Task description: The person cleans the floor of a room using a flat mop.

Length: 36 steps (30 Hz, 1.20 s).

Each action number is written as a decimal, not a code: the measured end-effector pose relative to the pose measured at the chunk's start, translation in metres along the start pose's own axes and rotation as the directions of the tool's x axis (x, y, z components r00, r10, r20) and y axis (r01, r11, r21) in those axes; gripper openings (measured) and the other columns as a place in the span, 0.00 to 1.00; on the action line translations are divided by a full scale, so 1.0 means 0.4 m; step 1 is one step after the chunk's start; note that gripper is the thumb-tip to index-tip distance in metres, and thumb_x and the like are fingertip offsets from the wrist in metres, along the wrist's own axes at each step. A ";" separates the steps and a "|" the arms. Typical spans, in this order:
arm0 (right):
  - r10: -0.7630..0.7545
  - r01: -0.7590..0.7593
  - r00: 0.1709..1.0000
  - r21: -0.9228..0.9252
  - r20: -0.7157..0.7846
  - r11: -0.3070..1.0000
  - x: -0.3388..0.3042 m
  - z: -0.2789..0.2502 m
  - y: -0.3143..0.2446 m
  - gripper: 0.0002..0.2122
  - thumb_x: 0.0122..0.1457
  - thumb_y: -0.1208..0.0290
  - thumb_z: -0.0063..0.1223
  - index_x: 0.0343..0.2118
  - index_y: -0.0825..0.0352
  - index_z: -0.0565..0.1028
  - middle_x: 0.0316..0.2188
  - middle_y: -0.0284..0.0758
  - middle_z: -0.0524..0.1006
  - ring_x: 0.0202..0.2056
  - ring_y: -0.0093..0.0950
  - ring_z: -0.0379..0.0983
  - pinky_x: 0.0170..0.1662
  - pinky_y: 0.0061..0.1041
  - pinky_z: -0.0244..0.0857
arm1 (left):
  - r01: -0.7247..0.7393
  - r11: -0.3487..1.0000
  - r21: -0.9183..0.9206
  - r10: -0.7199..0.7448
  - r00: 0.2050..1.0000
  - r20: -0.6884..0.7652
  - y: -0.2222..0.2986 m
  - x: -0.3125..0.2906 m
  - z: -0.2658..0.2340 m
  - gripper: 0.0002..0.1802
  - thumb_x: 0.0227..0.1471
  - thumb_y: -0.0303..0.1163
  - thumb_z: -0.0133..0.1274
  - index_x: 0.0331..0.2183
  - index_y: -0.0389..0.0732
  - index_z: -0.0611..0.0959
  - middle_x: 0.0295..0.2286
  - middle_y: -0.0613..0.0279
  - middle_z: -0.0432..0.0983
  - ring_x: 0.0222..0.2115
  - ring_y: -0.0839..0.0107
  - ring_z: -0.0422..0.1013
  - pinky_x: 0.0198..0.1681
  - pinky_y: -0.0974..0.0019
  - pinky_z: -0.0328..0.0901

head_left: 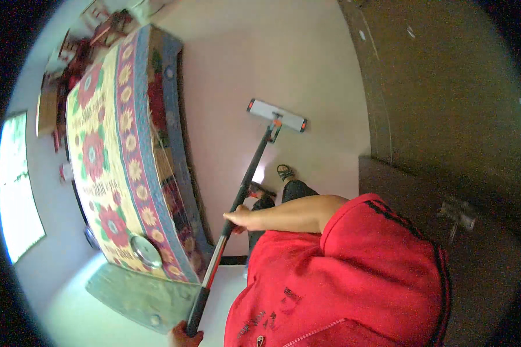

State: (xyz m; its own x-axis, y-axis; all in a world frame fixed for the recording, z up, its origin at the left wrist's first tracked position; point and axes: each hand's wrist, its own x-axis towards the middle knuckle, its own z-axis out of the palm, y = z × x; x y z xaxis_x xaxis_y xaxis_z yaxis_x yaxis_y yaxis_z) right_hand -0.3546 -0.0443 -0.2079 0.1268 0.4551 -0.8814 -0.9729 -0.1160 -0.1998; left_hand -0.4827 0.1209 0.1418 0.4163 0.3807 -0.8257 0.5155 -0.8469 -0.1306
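A flat mop (pixel 253 163) slants across the view, its long black, grey and orange pole running down from a wide rectangular head (pixel 276 115) that lies on the floor. My right hand (pixel 243 218) is wrapped round the middle of the pole, with the bare forearm coming out of a red sleeve. At the lower edge my left hand (pixel 185 335) grips the black end of the pole and is partly cut off. My feet, one in a dark sandal (pixel 285 172), stand just behind the mop head.
Along the left stands a bed (pixel 92 153) with a flowered cover and a round metal plate (pixel 146 251) on it. A pale green panel (pixel 139 295) adjoins its near end. A large brown surface (pixel 440 87) bounds the floor (pixel 226 69) at the right. A bright window (pixel 20 185) is far left.
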 end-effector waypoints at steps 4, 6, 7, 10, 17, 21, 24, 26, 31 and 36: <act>-0.186 0.087 0.957 -0.391 -0.223 0.916 0.100 -0.152 -0.035 0.16 0.45 0.60 0.48 0.19 0.71 0.67 0.12 0.39 0.70 0.10 0.26 0.66 0.10 0.26 0.61 | 0.001 0.979 -0.202 -0.018 0.997 -0.081 0.075 0.095 0.300 0.18 0.26 0.36 0.57 0.22 0.36 0.71 0.17 0.46 0.69 0.22 0.50 0.67 0.23 0.58 0.61; -0.317 0.126 0.908 -0.542 -0.276 0.831 0.171 -0.234 -0.105 0.20 0.44 0.60 0.47 0.31 0.76 0.63 0.20 0.43 0.71 0.16 0.30 0.69 0.15 0.28 0.65 | -0.110 0.892 -0.439 0.037 0.985 -0.170 0.211 0.169 0.379 0.18 0.30 0.35 0.56 0.25 0.33 0.71 0.20 0.43 0.70 0.25 0.47 0.67 0.25 0.57 0.62; -0.368 0.107 0.875 -0.618 -0.314 0.779 0.195 -0.258 -0.155 0.22 0.45 0.60 0.46 0.35 0.76 0.61 0.23 0.44 0.71 0.19 0.31 0.70 0.17 0.28 0.66 | -0.068 0.860 -0.506 0.059 0.998 -0.033 0.250 0.229 0.434 0.19 0.33 0.36 0.54 0.26 0.33 0.70 0.21 0.42 0.70 0.26 0.47 0.67 0.26 0.56 0.62; -0.436 0.153 0.838 -0.627 -0.328 0.764 0.273 -0.375 -0.240 0.17 0.46 0.59 0.44 0.25 0.74 0.68 0.17 0.40 0.72 0.16 0.31 0.70 0.17 0.27 0.66 | -0.226 0.789 -0.572 0.182 0.974 -0.133 0.428 0.326 0.486 0.20 0.36 0.39 0.52 0.30 0.33 0.69 0.22 0.40 0.70 0.26 0.44 0.66 0.28 0.52 0.62; -0.343 0.030 0.891 -0.715 -0.298 0.699 0.229 -0.352 0.123 0.23 0.47 0.57 0.45 0.38 0.73 0.60 0.19 0.44 0.70 0.16 0.31 0.69 0.15 0.29 0.63 | -0.089 0.744 -0.663 0.089 0.995 -0.035 0.285 0.139 0.788 0.20 0.37 0.37 0.51 0.32 0.35 0.67 0.21 0.41 0.70 0.24 0.44 0.66 0.27 0.52 0.62; -0.133 -0.095 0.954 -0.693 -0.267 0.715 0.068 -0.254 0.580 0.29 0.47 0.57 0.45 0.44 0.74 0.49 0.24 0.47 0.69 0.14 0.35 0.68 0.12 0.32 0.64 | 0.208 0.263 -0.942 -0.194 0.968 0.160 0.073 -0.206 1.315 0.20 0.35 0.36 0.54 0.31 0.36 0.68 0.17 0.48 0.67 0.19 0.60 0.68 0.22 0.62 0.60; -0.012 -0.205 0.959 -0.725 -0.282 0.658 -0.108 -0.226 0.829 0.27 0.47 0.57 0.47 0.36 0.81 0.56 0.22 0.49 0.69 0.17 0.39 0.71 0.13 0.33 0.67 | 0.301 0.596 -0.744 -0.190 0.954 0.233 0.045 -0.457 1.383 0.20 0.33 0.37 0.56 0.28 0.36 0.69 0.16 0.48 0.66 0.19 0.64 0.68 0.21 0.63 0.60; 0.325 -0.274 0.940 -0.798 -0.103 0.538 -0.123 -0.252 0.965 0.25 0.48 0.58 0.45 0.34 0.81 0.58 0.21 0.49 0.70 0.17 0.41 0.70 0.15 0.35 0.68 | 0.399 0.532 -0.747 -0.266 0.916 0.300 0.048 -0.582 1.474 0.20 0.33 0.37 0.56 0.27 0.36 0.70 0.16 0.48 0.66 0.19 0.63 0.68 0.21 0.63 0.60; 0.306 -0.209 0.949 -0.878 -0.076 0.431 -0.166 -0.249 0.949 0.19 0.52 0.60 0.41 0.29 0.78 0.64 0.21 0.46 0.72 0.15 0.36 0.71 0.17 0.31 0.67 | 0.397 0.399 -0.827 -0.342 0.901 0.267 0.131 -0.631 1.550 0.19 0.32 0.37 0.56 0.26 0.36 0.70 0.16 0.47 0.67 0.19 0.60 0.68 0.21 0.62 0.60; -0.119 -0.033 0.988 -0.895 -0.096 0.444 0.140 -0.194 0.730 0.21 0.50 0.56 0.41 0.27 0.76 0.67 0.17 0.43 0.72 0.16 0.33 0.70 0.21 0.31 0.67 | 0.129 0.523 -0.842 -0.355 0.932 -0.078 0.238 -0.268 1.336 0.18 0.33 0.36 0.53 0.28 0.34 0.71 0.20 0.40 0.69 0.25 0.45 0.66 0.26 0.54 0.61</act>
State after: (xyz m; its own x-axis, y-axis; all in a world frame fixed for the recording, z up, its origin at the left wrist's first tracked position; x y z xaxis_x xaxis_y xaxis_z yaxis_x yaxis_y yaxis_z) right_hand -0.6165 -0.1212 -0.3487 0.2597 0.3791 -0.8882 -0.2632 -0.8571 -0.4428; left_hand -0.8783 -0.1989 -0.0755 0.2631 0.6842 -0.6802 0.9544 -0.0813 0.2874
